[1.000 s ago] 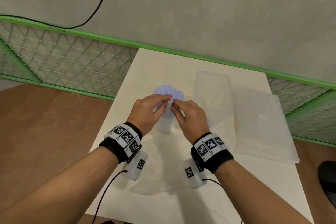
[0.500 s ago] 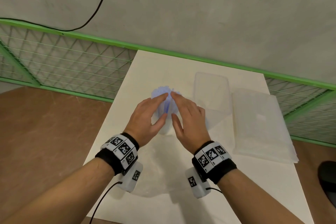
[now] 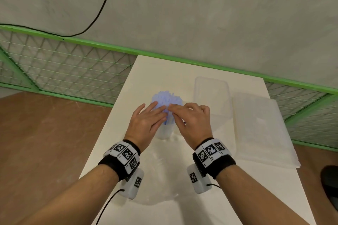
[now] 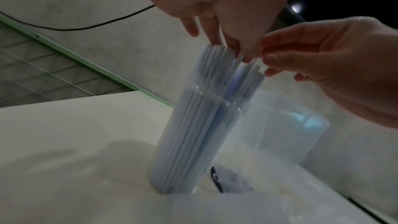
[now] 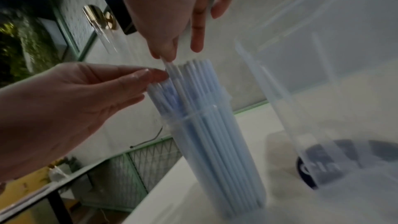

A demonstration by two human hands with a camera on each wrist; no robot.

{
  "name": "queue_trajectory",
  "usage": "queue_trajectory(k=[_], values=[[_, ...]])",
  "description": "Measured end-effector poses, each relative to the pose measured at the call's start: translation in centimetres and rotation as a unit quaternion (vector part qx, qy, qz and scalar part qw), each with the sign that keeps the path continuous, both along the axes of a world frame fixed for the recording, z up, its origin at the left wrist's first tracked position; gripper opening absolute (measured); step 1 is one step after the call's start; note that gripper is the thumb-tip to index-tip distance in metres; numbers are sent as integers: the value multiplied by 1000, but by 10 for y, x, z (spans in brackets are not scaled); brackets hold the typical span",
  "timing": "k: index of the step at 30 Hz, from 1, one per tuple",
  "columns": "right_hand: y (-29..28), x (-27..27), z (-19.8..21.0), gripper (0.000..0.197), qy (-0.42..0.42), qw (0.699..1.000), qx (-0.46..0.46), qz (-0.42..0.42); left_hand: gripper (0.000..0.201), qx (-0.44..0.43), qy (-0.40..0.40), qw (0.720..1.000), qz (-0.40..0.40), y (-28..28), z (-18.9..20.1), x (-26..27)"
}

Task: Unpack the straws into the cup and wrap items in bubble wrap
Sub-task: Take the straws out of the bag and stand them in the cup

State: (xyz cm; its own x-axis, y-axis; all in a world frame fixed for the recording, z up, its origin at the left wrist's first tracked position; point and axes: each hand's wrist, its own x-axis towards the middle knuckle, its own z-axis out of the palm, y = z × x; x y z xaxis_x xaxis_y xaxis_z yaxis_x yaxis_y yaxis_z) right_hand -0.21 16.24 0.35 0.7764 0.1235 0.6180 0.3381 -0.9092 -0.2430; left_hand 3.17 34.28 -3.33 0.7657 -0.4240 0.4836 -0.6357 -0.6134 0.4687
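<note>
A clear cup (image 3: 163,134) stands mid-table, packed with pale blue straws (image 3: 167,97) that rise above its rim. My left hand (image 3: 146,120) is at the left of the bundle, fingers straight, their tips on the straw tops (image 4: 215,52). My right hand (image 3: 192,117) is at the right, fingers loosely bent. Its fingertips touch the top of one straw (image 5: 172,69) that stands a little higher than the rest. In the wrist views the cup (image 4: 193,134) (image 5: 226,159) leans slightly. Neither hand grips the cup.
An empty clear plastic box (image 3: 212,95) lies just right of the cup. A stack of white bubble wrap sheets (image 3: 261,129) fills the table's right side. A crumpled clear wrapper (image 3: 159,179) lies between my wrists. A green mesh fence (image 3: 73,71) borders the back and left.
One second ago both hands pinched a single straw over the cup. They then let go and flattened against the bundle; now the fingertips sit on the straw tops.
</note>
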Motion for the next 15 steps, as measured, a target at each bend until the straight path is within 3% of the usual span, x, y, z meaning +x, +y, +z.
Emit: queue_trajectory(k=[4,8,11,15], values=[[-4,-5,-15,30,5,999,-46,-7,36,-2,-23,1000,4,2,-1,-2],[-3,-15,-20,52,49,994,-95,1,45,62,-10,997,51,5,0,-4],[-2,-19,-16,58,75,991,-106,6,51,148,-14,988,28,6,0,-8],[2,-27,-16,68,113,986,-122,-7,59,161,-2,987,26,5,9,-9]])
